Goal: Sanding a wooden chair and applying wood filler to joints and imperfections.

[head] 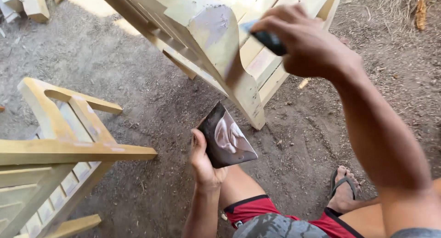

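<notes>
My left hand grips a dark flat board by its lower edge; a lump of pale pinkish putty sits on it. My right hand is raised and closed on the dark handle of a putty knife, whose blade rests against the curved side panel of a pale yellow wooden chair. That panel carries a smeared greyish patch of putty. The chair lies tipped over on the dirt in front of me.
A second pale wooden slatted chair stands at the left. Wood offcuts lie at the top left. The ground is dirt and sawdust. My knee in red-trimmed shorts and my sandalled foot are below.
</notes>
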